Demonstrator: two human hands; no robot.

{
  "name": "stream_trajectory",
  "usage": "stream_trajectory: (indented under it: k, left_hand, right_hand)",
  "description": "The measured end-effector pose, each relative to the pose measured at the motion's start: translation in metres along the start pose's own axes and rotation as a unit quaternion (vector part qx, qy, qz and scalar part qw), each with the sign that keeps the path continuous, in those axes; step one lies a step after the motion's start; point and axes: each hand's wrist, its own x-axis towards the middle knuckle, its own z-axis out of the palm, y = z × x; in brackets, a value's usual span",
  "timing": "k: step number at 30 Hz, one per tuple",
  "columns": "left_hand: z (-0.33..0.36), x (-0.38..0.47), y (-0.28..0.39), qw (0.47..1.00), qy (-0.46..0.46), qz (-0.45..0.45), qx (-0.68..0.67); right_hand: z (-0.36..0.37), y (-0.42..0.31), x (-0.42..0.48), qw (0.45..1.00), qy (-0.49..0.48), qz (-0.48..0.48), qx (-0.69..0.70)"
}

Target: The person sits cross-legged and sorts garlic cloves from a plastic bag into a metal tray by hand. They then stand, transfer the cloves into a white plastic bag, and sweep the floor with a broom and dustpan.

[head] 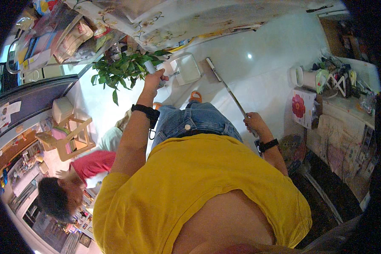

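Note:
My left hand [155, 78] is closed around the handle of a white dustpan [188, 69], whose pale pan is at or just above the light floor ahead of my feet. In my right hand [256, 123] is the metal pole of a long-handled broom [231, 93]. The broom's head [213, 69] rests on the floor to the right of the dustpan, apart from it. Green plant leaves [123, 68] are close beside my left hand and partly surround the dustpan handle.
Another person [82, 177] in a red top is at my left, near a wooden chair [70, 136]. A table with a floral cloth [177, 22] stands ahead. To the right, a cabinet [346, 108] bears loose items, with a flower-printed bag [303, 108] beside it.

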Motion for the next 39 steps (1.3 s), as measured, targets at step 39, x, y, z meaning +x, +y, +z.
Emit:
stream_trajectory:
  k: [39]
  left_hand:
    - [-0.508, -0.236, -0.142, 0.869, 0.209, 0.082, -0.441]
  right_hand:
    - [0.392, -0.382, -0.085, 0.889, -0.252, -0.033, -0.38]
